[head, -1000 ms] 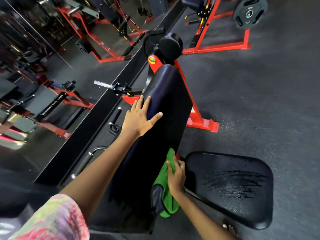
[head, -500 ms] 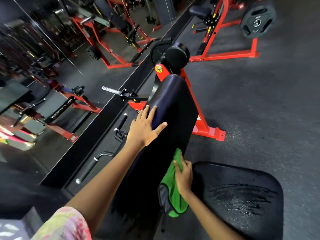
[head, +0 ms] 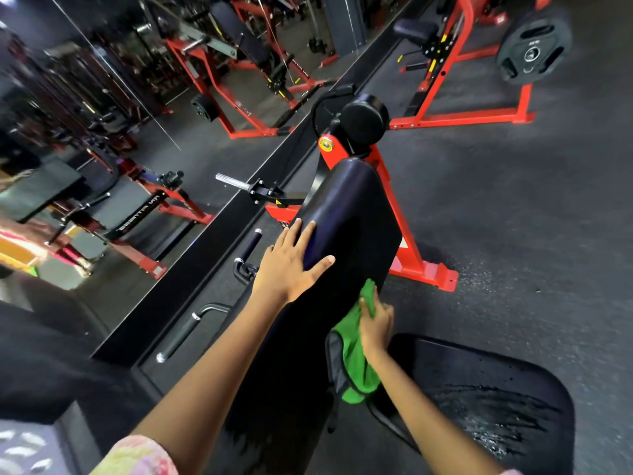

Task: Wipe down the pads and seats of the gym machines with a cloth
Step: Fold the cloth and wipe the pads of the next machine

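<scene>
A long black back pad [head: 356, 214] of a red-framed machine slopes away from me in the middle of the view. My left hand [head: 291, 262] lies flat on its left edge, fingers straight and spread. My right hand [head: 376, 323] presses a green cloth [head: 356, 358] against the pad's lower right side, fingers laid over the cloth. The cloth hangs down below the hand. The black seat [head: 507, 399] sits low on the right, streaked with wet marks.
A black round roller pad [head: 364, 123] tops the red frame [head: 421, 265]. A mirror wall [head: 102, 132] runs along the left. Black handles [head: 185, 334] stick out low on the left. Another red machine with a weight plate [head: 532, 53] stands at the back right on dark floor.
My right hand and the green cloth have slid a little up the pad's right side. My left hand stays flat on the pad. The view has shifted slightly.
</scene>
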`<state>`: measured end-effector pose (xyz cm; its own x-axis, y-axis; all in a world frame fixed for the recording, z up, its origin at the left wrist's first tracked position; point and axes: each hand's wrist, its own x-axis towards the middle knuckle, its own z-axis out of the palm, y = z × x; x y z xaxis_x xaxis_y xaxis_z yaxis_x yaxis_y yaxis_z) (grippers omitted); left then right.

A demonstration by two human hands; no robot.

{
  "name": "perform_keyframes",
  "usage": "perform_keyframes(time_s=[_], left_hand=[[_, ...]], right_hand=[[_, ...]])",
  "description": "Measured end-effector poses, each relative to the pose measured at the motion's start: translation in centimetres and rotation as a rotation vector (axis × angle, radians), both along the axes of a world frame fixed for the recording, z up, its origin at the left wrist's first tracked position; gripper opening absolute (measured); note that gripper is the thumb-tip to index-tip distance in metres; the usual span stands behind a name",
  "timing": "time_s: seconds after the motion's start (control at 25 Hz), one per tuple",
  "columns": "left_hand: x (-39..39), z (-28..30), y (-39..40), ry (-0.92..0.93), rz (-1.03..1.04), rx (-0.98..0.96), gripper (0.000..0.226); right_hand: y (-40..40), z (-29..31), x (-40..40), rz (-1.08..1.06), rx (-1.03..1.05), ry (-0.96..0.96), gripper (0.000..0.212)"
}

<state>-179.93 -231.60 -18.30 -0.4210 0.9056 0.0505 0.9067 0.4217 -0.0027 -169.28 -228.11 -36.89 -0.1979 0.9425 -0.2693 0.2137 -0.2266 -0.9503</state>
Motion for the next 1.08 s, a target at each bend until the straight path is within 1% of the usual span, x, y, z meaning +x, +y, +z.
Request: perform_keyframes(time_s=[0.04, 0.08, 0.2, 0.24, 0.28, 0.32, 0.36, 0.44, 0.48, 0.56, 0.64, 0.72, 0.76, 0.8, 0.88, 0.92, 0.96, 1.08], left_hand=[[0.0, 0.0, -0.1, -0.005, 0.004, 0.002, 0.098], [-0.1, -0.1, -0.1, -0.011, 0.003, 0.006, 0.097], [-0.5, -0.2, 0.0, -0.020, -0.023, 0.022, 0.092], [-0.5, -0.2, 0.0, -0.004, -0.026, 0.012, 0.092], [-0.4, -0.3, -0.1, 0.013, -0.026, -0.006, 0.092], [-0.3, -0.2, 0.0, 0.019, -0.024, -0.023, 0.093], [-0.2, -0.1, 0.0, 0.009, -0.018, -0.027, 0.095], [-0.1, 0.0, 0.1, -0.030, -0.001, -0.002, 0.096], [-0.1, 0.1, 0.0, -0.040, 0.003, 0.005, 0.096], [-0.3, 0.1, 0.2, -0.045, 0.006, -0.009, 0.097], [-0.4, 0.2, 0.8, -0.040, 0.038, -0.034, 0.100], [0.0, 0.3, 1.5, -0.017, 0.059, -0.068, 0.102], [0.1, 0.3, 1.8, -0.003, 0.049, -0.084, 0.103], [0.1, 0.5, 2.1, 0.000, 0.032, -0.091, 0.103], [-0.1, 0.8, 2.6, -0.036, -0.005, -0.092, 0.099], [-0.4, 0.8, 3.0, -0.067, -0.018, -0.092, 0.094], [-0.7, 1.0, 3.8, -0.101, -0.028, -0.096, 0.088], [-1.7, 0.8, 7.2, -0.215, -0.041, -0.090, 0.075]], right_hand=[[1.4, 0.9, -0.5, -0.019, -0.021, -0.006, 0.048], [2.2, 2.0, -0.9, -0.032, 0.042, 0.008, 0.048], [-0.1, 4.3, -0.8, 0.011, 0.397, 0.120, 0.050], [-1.7, 3.8, -0.4, 0.052, 0.472, 0.139, 0.051], [-3.1, 2.6, 0.2, 0.077, 0.505, 0.139, 0.053], [-3.4, 1.4, 0.7, 0.081, 0.504, 0.116, 0.053], [-2.6, 0.7, 0.7, 0.053, 0.431, 0.099, 0.052], [1.1, 0.7, -0.4, 0.016, 0.182, 0.037, 0.051], [3.0, 1.5, -1.0, -0.013, 0.130, 0.023, 0.050], [5.0, 3.8, -1.6, -0.038, 0.185, 0.047, 0.048], [3.6, 5.2, -1.4, -0.010, 0.347, 0.106, 0.049], [1.3, 4.4, -0.5, 0.034, 0.491, 0.162, 0.051], [1.2, 3.8, -0.3, 0.036, 0.500, 0.172, 0.052], [2.3, 3.8, -0.7, 0.025, 0.465, 0.175, 0.051], [6.2, 5.1, -2.0, -0.016, 0.286, 0.109, 0.049], [7.5, 6.2, -2.4, -0.029, 0.236, 0.077, 0.048], [7.9, 7.3, -2.4, -0.031, 0.260, 0.058, 0.048], [5.6, 8.3, -1.4, 0.047, 0.618, 0.068, 0.048]])
